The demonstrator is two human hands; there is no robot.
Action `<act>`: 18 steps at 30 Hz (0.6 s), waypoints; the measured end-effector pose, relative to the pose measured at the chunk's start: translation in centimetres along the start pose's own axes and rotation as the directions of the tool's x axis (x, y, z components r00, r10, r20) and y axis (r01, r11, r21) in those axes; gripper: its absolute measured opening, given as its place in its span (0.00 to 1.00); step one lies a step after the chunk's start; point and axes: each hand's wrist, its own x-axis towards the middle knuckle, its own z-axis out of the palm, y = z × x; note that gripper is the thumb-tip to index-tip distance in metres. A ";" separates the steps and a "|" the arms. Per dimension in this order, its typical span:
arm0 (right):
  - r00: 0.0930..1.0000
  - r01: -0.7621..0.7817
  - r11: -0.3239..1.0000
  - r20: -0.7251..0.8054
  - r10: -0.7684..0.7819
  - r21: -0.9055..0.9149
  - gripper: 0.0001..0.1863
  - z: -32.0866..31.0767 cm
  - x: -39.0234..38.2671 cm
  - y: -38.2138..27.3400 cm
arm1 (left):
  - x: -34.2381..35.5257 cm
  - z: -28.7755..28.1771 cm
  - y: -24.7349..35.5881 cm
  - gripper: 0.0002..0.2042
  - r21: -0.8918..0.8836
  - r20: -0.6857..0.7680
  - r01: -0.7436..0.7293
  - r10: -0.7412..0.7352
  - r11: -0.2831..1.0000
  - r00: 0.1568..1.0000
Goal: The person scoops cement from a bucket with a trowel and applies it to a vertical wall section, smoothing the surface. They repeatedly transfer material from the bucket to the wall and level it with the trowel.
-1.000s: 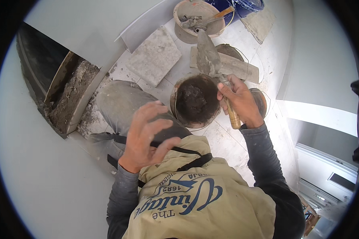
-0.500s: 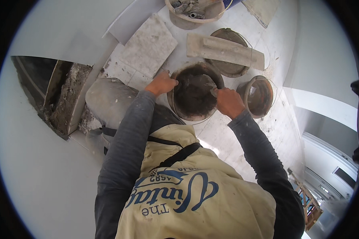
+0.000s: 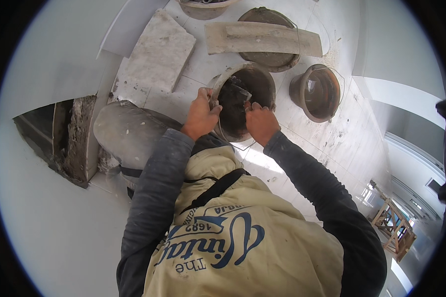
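Nearest the camera, both dark-sleeved forearms reach forward from a cream vest. The left hand (image 3: 199, 116) has its fingers closed over the near-left rim of a mortar-stained bucket (image 3: 243, 101), gripping it. The right hand (image 3: 261, 123) is closed on the bucket's near-right rim, and a thin metal blade (image 3: 239, 89) shows just above it inside the bucket; whether those fingers also hold the blade cannot be told. The bucket is tilted, its dark inside facing the camera, and it hangs over the pale tiled floor (image 3: 342, 143). Left of it lies a grey sack (image 3: 129, 131). Right of it stands a brown bucket (image 3: 316, 92). Farther off, a long board (image 3: 262, 38) rests across another bucket (image 3: 270, 34), with a flat slab (image 3: 156, 57) toward the floor's far-left part.
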 end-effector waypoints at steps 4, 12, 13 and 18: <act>0.995 -0.062 0.994 0.088 0.054 0.087 0.20 -0.2 -1.2 1.3 | 0.0 0.0 -0.5 0.20 -0.002 0.032 0.034 -0.034 0.999 0.999; 0.978 -0.178 0.920 0.168 0.125 0.350 0.24 2.7 -1.9 -0.1 | 0.3 0.0 -1.4 0.20 0.002 0.011 -0.039 0.039 0.999 0.999; 0.965 -0.211 0.903 0.230 0.130 0.374 0.24 3.5 -2.3 -0.4 | 0.2 0.0 -1.6 0.21 -0.001 0.004 -0.024 0.024 1.000 1.000; 0.984 -0.153 0.811 0.163 0.072 0.564 0.23 5.8 -3.3 1.3 | 0.5 -0.2 -2.0 0.20 -0.043 0.020 -0.047 0.048 0.998 0.999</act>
